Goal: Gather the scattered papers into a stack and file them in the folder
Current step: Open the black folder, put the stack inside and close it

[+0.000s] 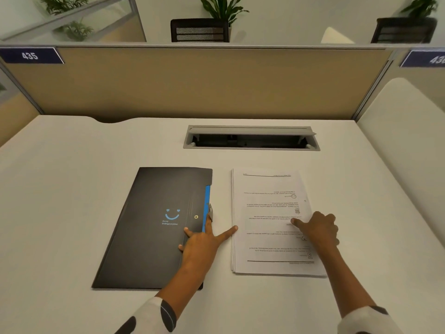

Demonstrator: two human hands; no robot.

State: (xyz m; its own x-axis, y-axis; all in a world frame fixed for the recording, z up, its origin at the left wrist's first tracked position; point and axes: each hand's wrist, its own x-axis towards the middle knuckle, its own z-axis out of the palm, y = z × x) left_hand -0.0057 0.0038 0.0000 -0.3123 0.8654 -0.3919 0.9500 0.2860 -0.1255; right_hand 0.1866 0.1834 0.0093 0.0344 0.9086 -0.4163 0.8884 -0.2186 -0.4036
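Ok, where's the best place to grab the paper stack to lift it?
Take the stack by its left long edge, coming from the gap beside the folder. That edge is squared up and free, and the left hand already reaches it; the right hand presses the top sheet flat.

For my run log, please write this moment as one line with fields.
papers: stacked, beside folder | folder: closed, flat on desk | left hand: on folder's right edge | right hand: resting on papers
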